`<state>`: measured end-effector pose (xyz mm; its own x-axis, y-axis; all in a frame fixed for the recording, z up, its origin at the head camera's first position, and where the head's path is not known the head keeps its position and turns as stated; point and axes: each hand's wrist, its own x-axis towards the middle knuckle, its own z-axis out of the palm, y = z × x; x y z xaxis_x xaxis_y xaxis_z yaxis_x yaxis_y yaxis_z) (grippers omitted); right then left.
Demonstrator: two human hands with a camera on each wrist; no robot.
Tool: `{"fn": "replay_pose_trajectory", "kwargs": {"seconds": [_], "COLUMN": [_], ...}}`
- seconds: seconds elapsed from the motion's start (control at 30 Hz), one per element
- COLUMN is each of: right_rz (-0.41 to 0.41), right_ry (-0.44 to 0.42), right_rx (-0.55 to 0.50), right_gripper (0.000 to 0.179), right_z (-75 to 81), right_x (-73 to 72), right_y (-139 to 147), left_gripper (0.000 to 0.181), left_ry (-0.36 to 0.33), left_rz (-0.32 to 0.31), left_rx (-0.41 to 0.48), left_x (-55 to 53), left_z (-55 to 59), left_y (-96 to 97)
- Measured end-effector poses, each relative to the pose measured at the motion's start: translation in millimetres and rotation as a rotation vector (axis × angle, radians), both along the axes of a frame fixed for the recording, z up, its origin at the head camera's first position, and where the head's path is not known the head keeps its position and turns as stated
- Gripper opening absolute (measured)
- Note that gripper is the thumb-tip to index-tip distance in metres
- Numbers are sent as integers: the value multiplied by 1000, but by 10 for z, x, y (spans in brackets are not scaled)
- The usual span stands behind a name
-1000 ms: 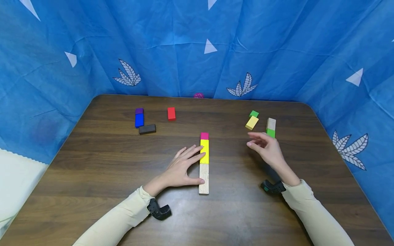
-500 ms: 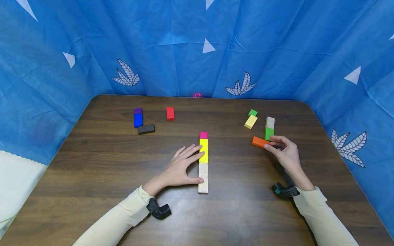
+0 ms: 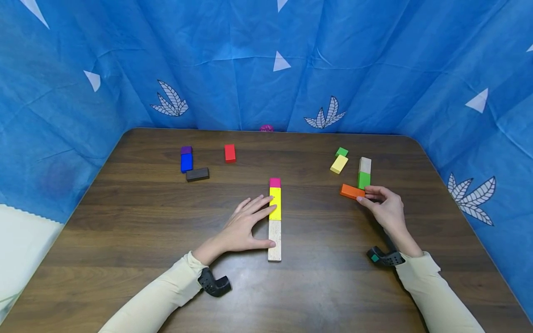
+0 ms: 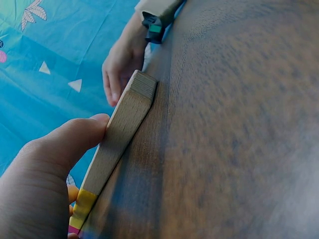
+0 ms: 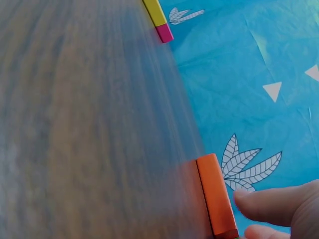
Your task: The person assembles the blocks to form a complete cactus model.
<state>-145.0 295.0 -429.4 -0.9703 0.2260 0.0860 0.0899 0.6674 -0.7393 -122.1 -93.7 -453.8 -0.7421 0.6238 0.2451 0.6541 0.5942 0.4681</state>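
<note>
In the head view, my left hand (image 3: 245,229) spreads along the left side of a row of blocks, thumb at the plain wooden block (image 3: 275,245) and fingertips on the yellow block (image 3: 275,203). A pink block (image 3: 275,182) forms the far end of that row. My right hand (image 3: 385,208) pinches the right end of an orange block (image 3: 351,191) between thumb and fingers. In the right wrist view the thumb lies close along the orange block (image 5: 217,196). Just behind it, a green block (image 3: 364,180) meets a whitish block (image 3: 365,164) end to end.
Beyond the right hand lie a pale yellow block (image 3: 339,164) and a small green block (image 3: 342,151). At the far left are a blue block (image 3: 186,163), a purple block (image 3: 186,150), a black block (image 3: 197,174) and a red block (image 3: 230,153). A blue curtain (image 3: 258,60) borders the table's far edge.
Over the second, my right hand has shifted right to the orange block's right end, bringing that block into view. It has barely moved in the last half second. My left hand stays at the row.
</note>
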Motion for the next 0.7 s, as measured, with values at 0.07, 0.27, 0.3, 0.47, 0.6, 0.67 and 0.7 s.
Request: {"fn": "replay_pose_trajectory", "kwargs": {"seconds": [0.07,0.27,0.3,0.47,0.6,0.67,0.7], "right_rz": [-4,10,12,20,28,32,33], "right_ry": [0,23,28,31,27,30,31], "right_rx": [15,51,57,68,79,86,92], "right_gripper": [46,45,44,42,38,37,36], "right_z": [0,-10,-11,-7,-6,-7,-7], "right_x": [1,5,7,16,17,16,15], "right_y": [0,3,2,1,2,4,5], "left_gripper": [87,87,87,88,88,88,88], "left_ry": [-2,-10,-13,-20,-17,-16,-16], "left_rz": [1,-1,0,-1,-1,-1,-2], "left_rx": [-4,-1,0,-2,-5,-7,-6], "left_x": [0,1,2,4,5,4,3], "left_z": [-1,14,17,23,22,21,22], "left_y": [-2,-6,-7,-9,-10,-9,-9]}}
